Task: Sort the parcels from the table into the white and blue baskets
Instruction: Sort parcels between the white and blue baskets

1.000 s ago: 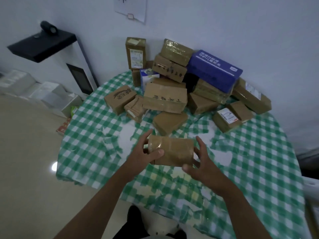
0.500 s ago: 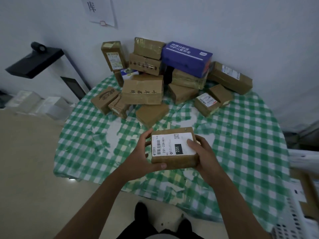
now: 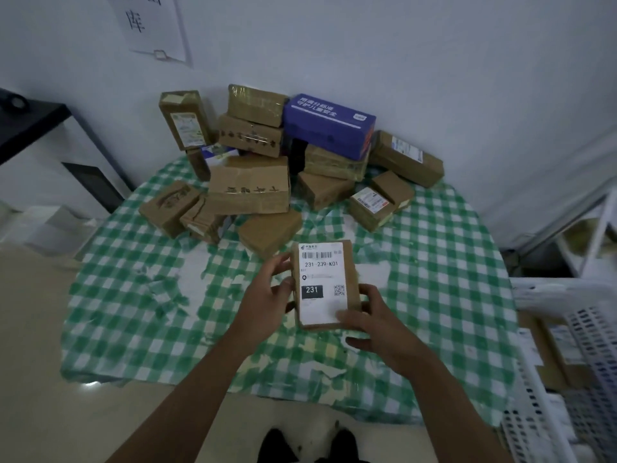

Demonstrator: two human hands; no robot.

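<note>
Parcel (image 3: 325, 284): held label-up above the table (image 3: 434, 262), long axis pointing away.
Left hand (image 3: 267, 295): gripped its left edge.
Right hand (image 3: 377, 324): gripped its near right corner.
White basket (image 3: 547, 392): parcels seen inside.

This looks like a small parcel sorting room or courier pickup point. Taped cardboard parcels (image 3: 248, 190) with printed shipping labels are heaped at the far edge of a round tabletop (image 3: 434, 262) covered in a worn green-and-white checked cloth, with a blue carton (image 3: 329, 125) on top of the heap. A paper sign (image 3: 153, 26) with handwritten characters hangs on the plain white wall. A white perforated basket (image 3: 547, 396) holding labelled packages stands off the tabletop's right edge, on a pale tiled floor (image 3: 30, 329).
</note>
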